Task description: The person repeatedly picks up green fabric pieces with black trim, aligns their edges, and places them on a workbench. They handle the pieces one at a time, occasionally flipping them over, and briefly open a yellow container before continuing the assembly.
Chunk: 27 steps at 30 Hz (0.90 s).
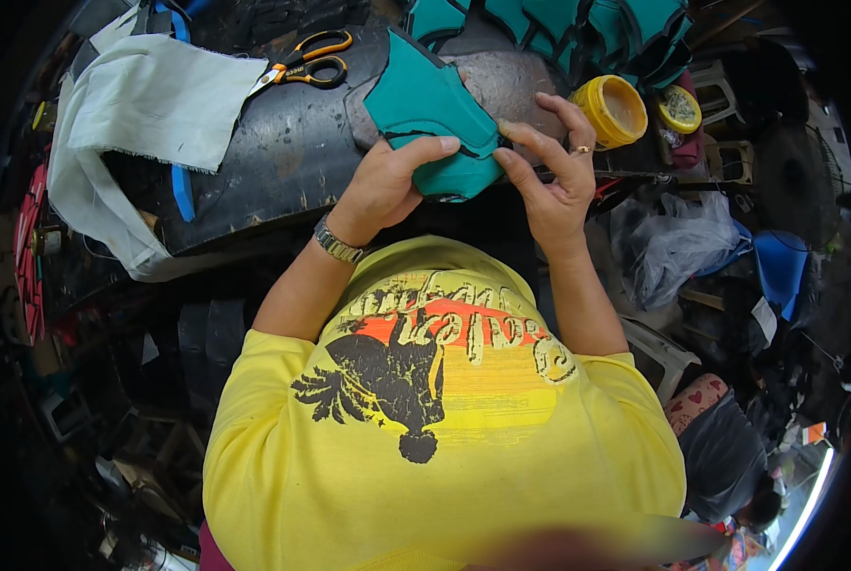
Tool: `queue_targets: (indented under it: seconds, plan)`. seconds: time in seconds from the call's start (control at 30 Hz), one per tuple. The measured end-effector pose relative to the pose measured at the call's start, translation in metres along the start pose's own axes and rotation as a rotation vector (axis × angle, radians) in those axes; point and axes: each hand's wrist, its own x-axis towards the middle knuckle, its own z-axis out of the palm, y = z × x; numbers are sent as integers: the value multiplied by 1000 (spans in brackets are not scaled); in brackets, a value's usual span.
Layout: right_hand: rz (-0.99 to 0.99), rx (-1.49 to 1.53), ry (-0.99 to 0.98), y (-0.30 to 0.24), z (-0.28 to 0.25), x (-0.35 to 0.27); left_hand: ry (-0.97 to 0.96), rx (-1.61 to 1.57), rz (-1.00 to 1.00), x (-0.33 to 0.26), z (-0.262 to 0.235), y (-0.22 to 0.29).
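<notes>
A teal shoe upper [430,95] with black edges is held up over the near side of the dark bench. My left hand [383,186], with a metal watch at the wrist, grips its lower left part, thumb on top and the other fingers mostly hidden underneath. At the right edge of the piece, the thumb and forefinger of my right hand [554,176] come together on the seam; its other fingers are raised and a ring shows on one. Just beyond that hand stands an open yellow jar [613,111] of tan paste.
Orange-and-black scissors [309,63] lie on the bench [273,152], touching white cloth [164,100] that drapes over the left edge. A blue strip [181,193] hangs there. More teal pieces [549,24] are piled at the back. A worn slab [511,81] sits under the work. A yellow lid [680,109] lies right.
</notes>
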Motion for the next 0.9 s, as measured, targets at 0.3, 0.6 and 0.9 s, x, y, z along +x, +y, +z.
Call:
queue_targets:
  seconds: [0.3,0.6,0.9]
  plan:
    - [-285,-205,-121,-17,3,3,72,-115,-3,-1,3,1]
    - [293,571,-13,-7,-6,11,-92,-220,95,5,0,14]
    - [445,655,-267,16,9,-5,-109,-185,126,3,-3,17]
